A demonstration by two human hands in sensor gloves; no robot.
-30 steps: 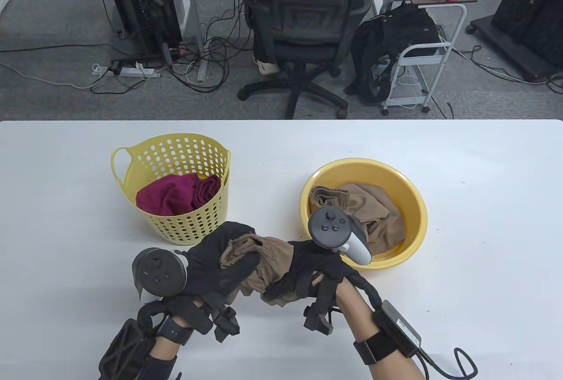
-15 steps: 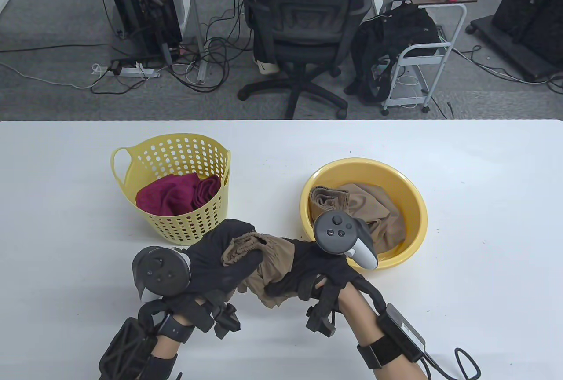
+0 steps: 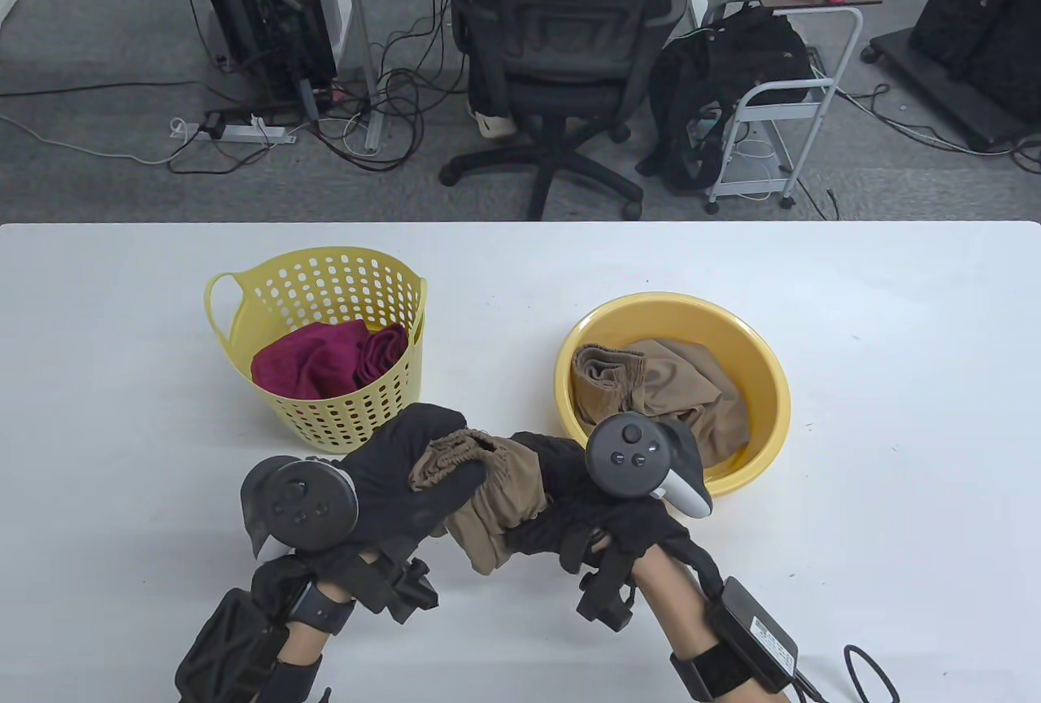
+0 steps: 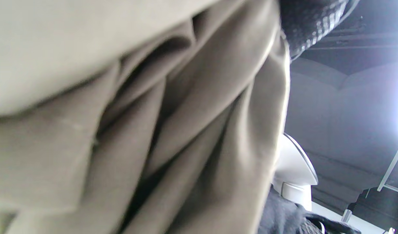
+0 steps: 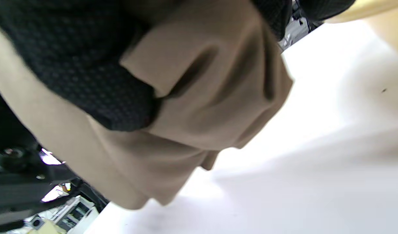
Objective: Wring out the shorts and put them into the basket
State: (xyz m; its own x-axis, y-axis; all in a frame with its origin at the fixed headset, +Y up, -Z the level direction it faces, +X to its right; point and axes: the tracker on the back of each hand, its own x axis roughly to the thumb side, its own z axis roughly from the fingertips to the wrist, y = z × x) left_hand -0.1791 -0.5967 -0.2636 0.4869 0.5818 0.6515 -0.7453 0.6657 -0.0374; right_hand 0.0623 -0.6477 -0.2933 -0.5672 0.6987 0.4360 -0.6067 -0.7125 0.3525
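left hand (image 3: pixel 407 475) fingers curled round one end of the tan shorts (image 3: pixel 488 499); right hand (image 3: pixel 585 508) fingers curled round the other end. shorts bunched and creased between the two gloves, held just above the white table (image 3: pixel 895 377), near edge, centre. gathered waistband shows at the left hand. no readable writing; a white label on the box at the right wrist is too small to read. yellow perforated basket (image 3: pixel 325 345) stands far-left of the hands, dark red cloth (image 3: pixel 325 361) inside. yellow basin (image 3: pixel 756 377) far-right, touching the right tracker in view, holds another tan garment (image 3: pixel 683 386). open table lies left and right of the hands.
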